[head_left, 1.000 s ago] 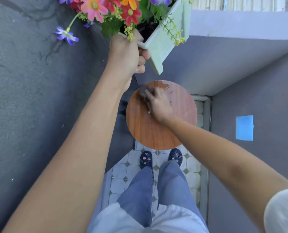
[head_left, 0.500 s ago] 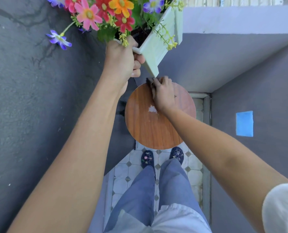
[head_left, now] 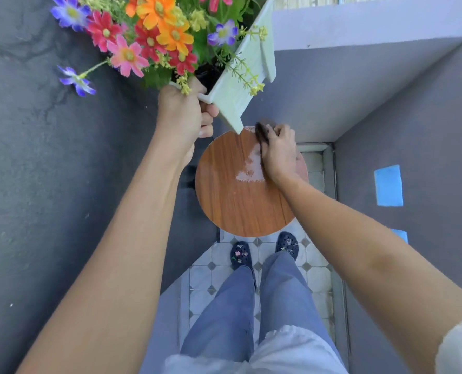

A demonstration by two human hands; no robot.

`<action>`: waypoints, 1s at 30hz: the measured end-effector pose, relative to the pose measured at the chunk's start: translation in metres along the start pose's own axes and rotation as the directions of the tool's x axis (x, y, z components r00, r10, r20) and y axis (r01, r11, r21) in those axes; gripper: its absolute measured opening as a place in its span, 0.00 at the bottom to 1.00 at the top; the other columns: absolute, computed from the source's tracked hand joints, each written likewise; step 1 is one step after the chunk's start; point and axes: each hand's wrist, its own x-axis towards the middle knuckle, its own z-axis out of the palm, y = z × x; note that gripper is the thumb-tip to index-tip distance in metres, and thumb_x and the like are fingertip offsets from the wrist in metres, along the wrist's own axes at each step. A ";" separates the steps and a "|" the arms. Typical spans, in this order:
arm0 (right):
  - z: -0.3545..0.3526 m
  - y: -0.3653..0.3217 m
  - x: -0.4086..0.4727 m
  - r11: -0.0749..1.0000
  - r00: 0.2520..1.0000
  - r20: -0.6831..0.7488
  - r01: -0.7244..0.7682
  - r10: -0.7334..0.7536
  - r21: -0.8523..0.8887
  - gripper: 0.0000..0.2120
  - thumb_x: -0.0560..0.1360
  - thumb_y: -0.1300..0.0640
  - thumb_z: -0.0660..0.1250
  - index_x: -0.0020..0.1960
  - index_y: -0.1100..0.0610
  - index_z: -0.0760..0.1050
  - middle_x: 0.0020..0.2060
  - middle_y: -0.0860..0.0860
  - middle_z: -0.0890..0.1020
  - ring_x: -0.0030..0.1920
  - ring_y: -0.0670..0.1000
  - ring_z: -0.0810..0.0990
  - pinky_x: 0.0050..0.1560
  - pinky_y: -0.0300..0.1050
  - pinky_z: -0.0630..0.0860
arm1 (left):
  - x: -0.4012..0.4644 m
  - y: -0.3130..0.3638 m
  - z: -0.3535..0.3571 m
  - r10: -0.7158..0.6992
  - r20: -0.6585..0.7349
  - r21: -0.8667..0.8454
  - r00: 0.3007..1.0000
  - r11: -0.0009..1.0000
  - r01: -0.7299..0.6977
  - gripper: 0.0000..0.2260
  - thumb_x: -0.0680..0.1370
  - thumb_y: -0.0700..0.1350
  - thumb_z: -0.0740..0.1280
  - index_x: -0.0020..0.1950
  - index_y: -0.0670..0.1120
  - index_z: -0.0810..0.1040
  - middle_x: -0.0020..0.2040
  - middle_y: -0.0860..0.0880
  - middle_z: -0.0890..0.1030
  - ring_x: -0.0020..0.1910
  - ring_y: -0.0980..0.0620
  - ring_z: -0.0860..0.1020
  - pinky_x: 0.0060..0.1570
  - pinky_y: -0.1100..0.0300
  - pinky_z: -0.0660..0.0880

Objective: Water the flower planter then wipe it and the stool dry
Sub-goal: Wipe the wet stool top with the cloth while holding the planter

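A pale green planter (head_left: pixel 247 76) full of bright mixed flowers (head_left: pixel 154 39) hangs tilted in the air above the stool's far-left edge. My left hand (head_left: pixel 182 113) grips its near rim and holds it up. Below it stands a round wooden stool (head_left: pixel 230 201) with a wet sheen near its far middle. My right hand (head_left: pixel 277 151) presses a dark cloth (head_left: pixel 262 130) onto the stool's far right part; most of the cloth is hidden under the fingers.
Grey walls close in on the left (head_left: pixel 49 184) and right (head_left: pixel 413 130), with a ledge (head_left: pixel 359 20) behind. My feet in dark shoes (head_left: pixel 240 255) stand on the tiled floor (head_left: pixel 213 276) just before the stool. Blue patches (head_left: pixel 388 184) mark the right wall.
My right hand with the cloth has slid across the far part of the stool from left to right, leaving a wet streak. The planter stays held up in my left hand.
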 end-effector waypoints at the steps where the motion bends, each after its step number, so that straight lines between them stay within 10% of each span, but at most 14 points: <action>1: 0.002 -0.008 -0.012 0.997 0.997 0.032 0.076 -0.076 -0.001 0.17 0.75 0.61 0.64 0.62 0.57 0.77 0.52 0.58 0.75 0.52 0.59 0.73 0.52 0.53 0.75 | -0.001 -0.002 0.001 -0.008 0.003 -0.003 1.000 1.000 0.008 0.07 0.79 0.38 0.56 0.41 0.42 0.68 0.26 0.47 0.73 0.22 0.53 0.60 0.22 0.62 0.56; 9: 0.022 -0.032 -0.163 0.768 0.704 0.314 0.616 -0.637 0.176 0.20 0.74 0.56 0.71 0.65 0.59 0.77 0.53 0.58 0.77 0.47 0.58 0.73 0.42 0.51 0.73 | -0.009 -0.013 0.005 -0.045 0.009 -0.019 0.999 0.999 0.045 0.03 0.79 0.38 0.56 0.47 0.40 0.68 0.26 0.47 0.72 0.20 0.55 0.61 0.21 0.63 0.56; 15: -0.021 0.046 -0.091 0.973 0.964 0.142 0.230 -0.227 -0.006 0.20 0.73 0.60 0.70 0.66 0.59 0.77 0.55 0.61 0.78 0.53 0.61 0.75 0.51 0.56 0.77 | -0.015 -0.018 0.000 -0.031 0.030 -0.034 0.999 0.999 0.032 0.05 0.79 0.38 0.56 0.44 0.40 0.68 0.26 0.47 0.72 0.21 0.55 0.61 0.21 0.63 0.56; 19: -0.032 0.051 -0.072 0.999 0.999 0.020 -0.025 0.026 -0.032 0.18 0.76 0.61 0.66 0.65 0.61 0.76 0.54 0.60 0.75 0.53 0.60 0.72 0.52 0.51 0.75 | -0.019 -0.017 0.002 -0.023 0.035 -0.056 0.999 0.998 0.025 0.09 0.79 0.38 0.56 0.38 0.42 0.68 0.25 0.48 0.72 0.21 0.55 0.60 0.22 0.62 0.55; 23: -0.005 0.005 -0.131 0.977 0.963 0.164 0.207 -0.213 0.053 0.20 0.74 0.61 0.69 0.65 0.61 0.76 0.55 0.62 0.76 0.51 0.61 0.75 0.48 0.55 0.76 | -0.023 -0.015 0.004 -0.029 0.039 -0.057 0.999 0.998 0.031 0.08 0.79 0.38 0.56 0.40 0.41 0.68 0.26 0.47 0.72 0.21 0.55 0.61 0.22 0.62 0.56; 28: -0.004 -0.005 -0.186 0.784 0.715 0.343 0.607 -0.609 0.126 0.19 0.75 0.58 0.70 0.65 0.60 0.76 0.54 0.59 0.76 0.47 0.58 0.72 0.42 0.51 0.74 | -0.023 -0.012 0.002 -0.022 0.061 -0.043 0.998 0.999 0.025 0.09 0.78 0.37 0.57 0.37 0.42 0.66 0.22 0.49 0.73 0.21 0.54 0.60 0.22 0.63 0.55; 30: -0.016 0.016 -0.174 0.822 0.773 0.307 0.566 -0.555 0.064 0.18 0.77 0.54 0.67 0.65 0.59 0.77 0.54 0.58 0.77 0.49 0.57 0.73 0.47 0.52 0.76 | -0.023 -0.012 0.001 -0.012 0.064 -0.041 0.998 0.999 0.015 0.11 0.77 0.37 0.56 0.34 0.42 0.66 0.23 0.48 0.72 0.21 0.54 0.59 0.22 0.63 0.54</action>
